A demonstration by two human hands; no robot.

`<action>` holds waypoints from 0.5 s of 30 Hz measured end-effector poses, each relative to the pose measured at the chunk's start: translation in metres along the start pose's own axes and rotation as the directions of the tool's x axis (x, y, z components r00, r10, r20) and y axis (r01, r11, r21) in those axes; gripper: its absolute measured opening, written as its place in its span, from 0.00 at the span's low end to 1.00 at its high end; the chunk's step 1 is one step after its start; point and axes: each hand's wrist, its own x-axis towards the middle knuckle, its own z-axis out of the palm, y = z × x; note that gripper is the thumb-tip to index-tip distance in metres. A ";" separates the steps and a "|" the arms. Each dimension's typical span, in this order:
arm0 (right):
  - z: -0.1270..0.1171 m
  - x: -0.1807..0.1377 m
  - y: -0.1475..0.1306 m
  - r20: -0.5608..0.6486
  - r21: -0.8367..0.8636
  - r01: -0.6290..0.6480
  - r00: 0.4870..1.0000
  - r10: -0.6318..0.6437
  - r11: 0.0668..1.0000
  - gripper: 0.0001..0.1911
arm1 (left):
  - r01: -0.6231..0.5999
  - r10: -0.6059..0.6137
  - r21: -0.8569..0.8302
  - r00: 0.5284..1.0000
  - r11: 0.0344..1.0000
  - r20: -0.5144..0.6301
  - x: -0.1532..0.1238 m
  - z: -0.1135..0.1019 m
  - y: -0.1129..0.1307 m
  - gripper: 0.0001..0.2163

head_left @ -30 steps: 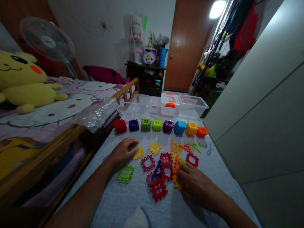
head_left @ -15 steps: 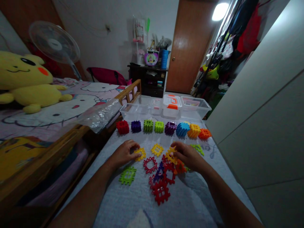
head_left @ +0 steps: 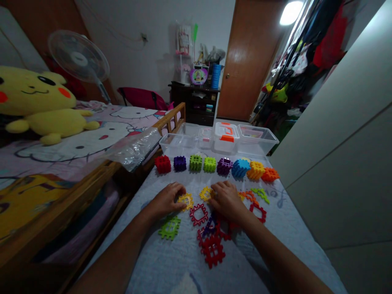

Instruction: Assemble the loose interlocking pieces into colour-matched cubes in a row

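Note:
My left hand [head_left: 169, 199] pinches the edge of a yellow notched plastic building square [head_left: 185, 201] just above the cloth. My right hand [head_left: 228, 200] has its fingers curled onto the right edge of another yellow notched square [head_left: 205, 193]; its fingertips are partly hidden. Between and below the hands lie a red open-framed square [head_left: 199, 214], a purple triangle [head_left: 210, 226] and a red windowed square [head_left: 213, 250]. A green square [head_left: 170, 228] rests below my left hand. Right of my right hand are an orange piece [head_left: 251, 197], a red frame [head_left: 257, 212] and a light-green piece [head_left: 260, 195].
Stacks of squares sorted by colour, from a red stack [head_left: 163, 164] to an orange stack [head_left: 270, 174], line the far side. Behind them stand clear plastic bins [head_left: 260, 143] and a lidded box [head_left: 226, 136]. A wooden bed rail [head_left: 101, 183] borders the left, a white cabinet [head_left: 346, 163] the right.
My right hand has let go of the yellow piece it held and moved left to the other yellow square. A red frame now shows at right. My left hand keeps its yellow square.

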 end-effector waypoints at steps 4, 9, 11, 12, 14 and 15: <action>0.009 0.011 -0.013 0.035 -0.018 -0.058 0.998 0.058 0.998 0.18 | 0.030 -0.030 -0.066 1.000 0.997 0.001 -0.003 0.001 0.001 0.10; 0.013 0.013 -0.015 -0.030 0.084 -0.032 0.999 0.034 0.996 0.14 | 0.043 -0.050 -0.107 0.997 0.993 -0.059 -0.004 -0.002 0.008 0.09; 0.014 0.014 -0.016 -0.097 0.081 -0.061 0.993 0.069 0.995 0.12 | 0.028 -0.035 -0.041 0.983 0.999 -0.179 -0.002 -0.003 0.011 0.04; 0.014 0.014 -0.016 -0.126 0.063 -0.079 0.988 0.086 0.995 0.12 | 0.022 -0.019 0.008 0.970 1.000 -0.244 -0.001 -0.002 0.011 0.03; 0.015 0.015 -0.018 -0.148 0.018 -0.097 0.984 0.099 0.995 0.08 | 0.018 0.023 0.119 0.943 0.993 -0.332 0.002 0.000 0.010 0.05; 0.014 0.014 -0.019 -0.130 -0.002 -0.085 0.988 0.084 0.996 0.05 | 0.019 0.040 0.166 0.938 0.986 -0.343 0.003 0.001 0.009 0.05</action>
